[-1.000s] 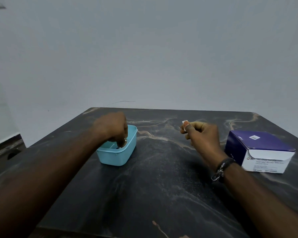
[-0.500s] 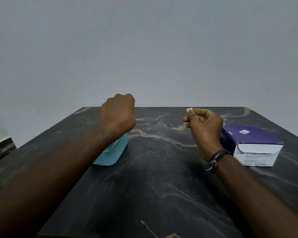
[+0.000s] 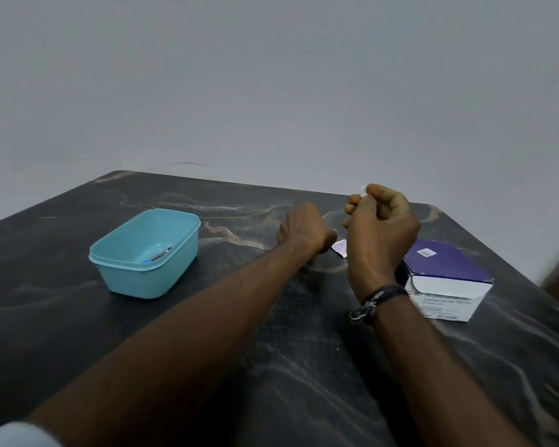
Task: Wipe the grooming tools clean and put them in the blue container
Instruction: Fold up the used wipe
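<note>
the blue container (image 3: pixel 144 253) sits on the dark marbled bench (image 3: pixel 271 366), left of both hands, with a metal grooming tool (image 3: pixel 160 254) lying inside. the left hand (image 3: pixel 304 232) reaches down to the bench near a small white packet (image 3: pixel 340 246); whether its fingers grip anything i cannot tell. the right hand (image 3: pixel 380 227) is raised, pinching a small white wipe (image 3: pixel 362 189). a purple and white box (image 3: pixel 446 279) sits just right of it.

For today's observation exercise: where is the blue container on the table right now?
In the head view, the blue container sits on the left of the dark table, apart from both hands, with the left hand its nearest neighbour to the right.
</note>
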Motion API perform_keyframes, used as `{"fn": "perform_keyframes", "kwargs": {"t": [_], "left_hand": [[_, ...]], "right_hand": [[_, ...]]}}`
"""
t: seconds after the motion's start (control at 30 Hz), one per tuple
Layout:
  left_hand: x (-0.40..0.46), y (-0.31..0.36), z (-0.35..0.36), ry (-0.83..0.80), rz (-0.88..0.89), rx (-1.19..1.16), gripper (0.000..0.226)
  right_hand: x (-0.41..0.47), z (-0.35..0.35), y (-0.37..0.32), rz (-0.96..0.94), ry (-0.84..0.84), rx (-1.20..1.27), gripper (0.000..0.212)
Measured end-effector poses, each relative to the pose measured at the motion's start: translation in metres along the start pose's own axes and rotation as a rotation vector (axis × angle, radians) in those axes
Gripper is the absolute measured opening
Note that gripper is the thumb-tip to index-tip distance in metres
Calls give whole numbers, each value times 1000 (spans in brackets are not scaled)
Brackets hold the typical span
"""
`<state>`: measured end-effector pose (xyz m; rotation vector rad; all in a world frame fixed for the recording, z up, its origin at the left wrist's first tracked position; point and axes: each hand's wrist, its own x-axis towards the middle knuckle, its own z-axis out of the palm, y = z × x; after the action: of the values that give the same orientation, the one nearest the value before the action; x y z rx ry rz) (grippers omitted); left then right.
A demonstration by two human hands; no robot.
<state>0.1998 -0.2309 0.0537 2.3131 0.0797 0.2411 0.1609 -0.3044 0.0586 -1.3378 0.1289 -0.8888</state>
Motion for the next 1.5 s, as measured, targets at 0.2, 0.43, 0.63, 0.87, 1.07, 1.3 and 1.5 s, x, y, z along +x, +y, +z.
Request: {"fn": "perform_keyframes", "kwargs": {"t": [0.2, 0.43, 0.63, 0.87, 1.07, 1.3, 1.5], "left_hand": [[13, 10, 19, -69, -43, -5, 26], [14, 15, 18, -102, -53, 24, 32], [-1, -14, -2, 85, -59, -503, 5], [-30, -42, -37, 262, 38, -795, 31], [-38, -58, -41, 339, 27, -821, 23], [-35, -64, -42, 336, -12, -843, 21], [-36, -66, -46, 281, 125, -710, 22]], "right_hand": [[-1, 2, 3, -136, 10, -4, 12], [0, 1, 9, -151, -20, -52, 7], [-4, 1, 9, -114, -112, -34, 13], [-18, 5, 4, 59, -445, 16, 22], [-17, 1, 2, 98, -610, -6, 10], [-23, 3, 8, 104, -788, -148, 13], [-21, 2, 10, 136, -862, -224, 17]]}}
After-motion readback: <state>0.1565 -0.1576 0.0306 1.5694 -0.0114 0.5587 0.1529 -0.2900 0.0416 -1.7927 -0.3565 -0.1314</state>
